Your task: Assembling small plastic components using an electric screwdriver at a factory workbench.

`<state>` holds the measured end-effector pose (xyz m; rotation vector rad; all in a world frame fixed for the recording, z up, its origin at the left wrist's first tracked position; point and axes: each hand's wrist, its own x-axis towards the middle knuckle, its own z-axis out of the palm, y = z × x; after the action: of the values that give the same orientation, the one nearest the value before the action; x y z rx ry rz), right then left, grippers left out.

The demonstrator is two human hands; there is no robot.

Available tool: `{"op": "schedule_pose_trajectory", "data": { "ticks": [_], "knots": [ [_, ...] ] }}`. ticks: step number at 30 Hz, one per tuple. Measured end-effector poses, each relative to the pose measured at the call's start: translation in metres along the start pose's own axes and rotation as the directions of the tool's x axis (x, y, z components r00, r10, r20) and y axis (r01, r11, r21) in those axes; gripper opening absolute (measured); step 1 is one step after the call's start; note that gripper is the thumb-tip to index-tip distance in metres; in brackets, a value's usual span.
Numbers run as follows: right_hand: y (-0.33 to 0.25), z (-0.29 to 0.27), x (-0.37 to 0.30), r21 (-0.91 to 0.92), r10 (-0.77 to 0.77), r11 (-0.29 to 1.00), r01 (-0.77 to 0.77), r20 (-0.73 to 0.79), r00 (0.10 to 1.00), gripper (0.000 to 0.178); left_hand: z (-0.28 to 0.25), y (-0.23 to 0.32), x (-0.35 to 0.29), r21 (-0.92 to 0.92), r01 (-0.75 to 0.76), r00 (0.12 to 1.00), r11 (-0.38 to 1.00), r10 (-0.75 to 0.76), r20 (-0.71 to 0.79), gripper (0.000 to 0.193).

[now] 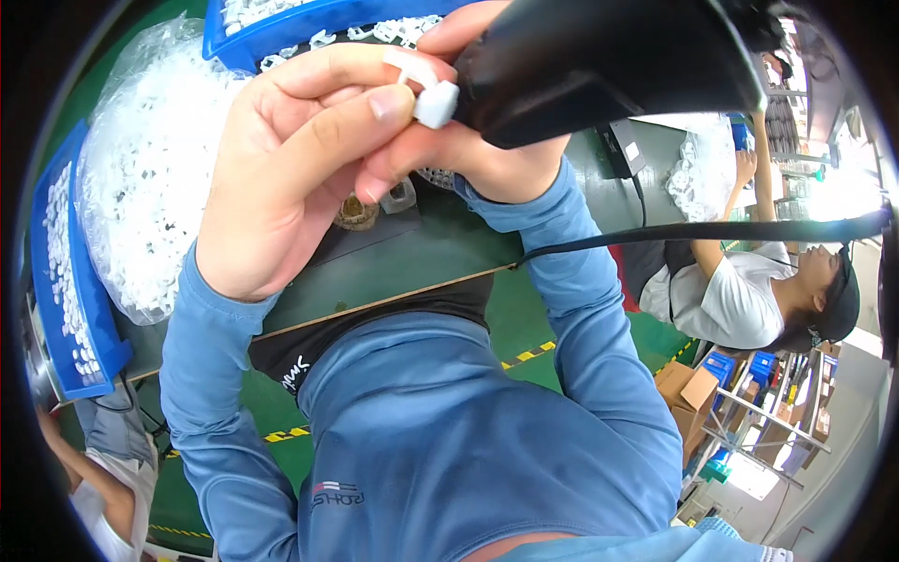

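A small white plastic part [435, 104], with a thin arm at one end, is held up in front of me over the bench. My left hand [281, 155] pinches it between thumb and forefinger. From the other side my right hand [510, 164] meets it, fingers curled close around its right end. A large black object [609, 70] covers much of that hand, and I cannot tell whether the hand holds it. Below the hands, a brownish round item [356, 214] and a clear piece lie on the bench [412, 253].
Left of my arm lies a big clear bag [154, 187] of white parts, beside a blue tray [108, 361] of similar pieces. Another blue bin [281, 28] stands at the back. A black cable [693, 231] crosses rightward. A co-worker [740, 290] sits right; another person is lower left.
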<state>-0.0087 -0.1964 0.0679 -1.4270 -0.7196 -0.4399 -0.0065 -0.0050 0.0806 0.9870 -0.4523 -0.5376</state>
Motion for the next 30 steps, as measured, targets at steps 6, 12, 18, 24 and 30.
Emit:
{"op": "schedule_pose_trajectory", "data": {
  "ticks": [6, 12, 18, 24, 30],
  "knots": [
    [-0.008, -0.017, -0.001, 0.313, 0.244, 0.919, -0.241, 0.029, 0.969, 0.065, 0.018, 0.008, 0.008, 0.131, -0.040, 0.999, 0.991, 0.042, -0.015, 0.029],
    [-0.018, -0.008, 0.005, 0.385, 0.201, 0.916, -0.113, -0.196, 0.960, 0.077, -0.026, 0.040, 0.076, 0.974, -0.123, 0.724, 0.191, 0.688, -0.044, 0.009],
    [-0.017, -0.014, 0.005, 0.292, 0.129, 0.955, -0.056, -0.237, 0.963, 0.079, -0.103, 0.037, 0.110, 0.952, -0.135, 0.700, -0.275, 0.653, 0.288, 0.021],
    [-0.019, -0.014, 0.010, 0.296, 0.209, 0.942, -0.159, -0.145, 0.967, 0.088, -0.093, -0.016, 0.058, 0.957, -0.291, 0.921, 0.010, 0.274, 0.277, 0.016],
    [-0.016, -0.006, 0.014, 0.067, 0.207, 0.977, -0.201, -0.099, 0.973, 0.115, -0.100, -0.037, 0.045, 0.931, -0.354, 0.900, -0.091, 0.237, 0.365, 0.014]
  ]
}}
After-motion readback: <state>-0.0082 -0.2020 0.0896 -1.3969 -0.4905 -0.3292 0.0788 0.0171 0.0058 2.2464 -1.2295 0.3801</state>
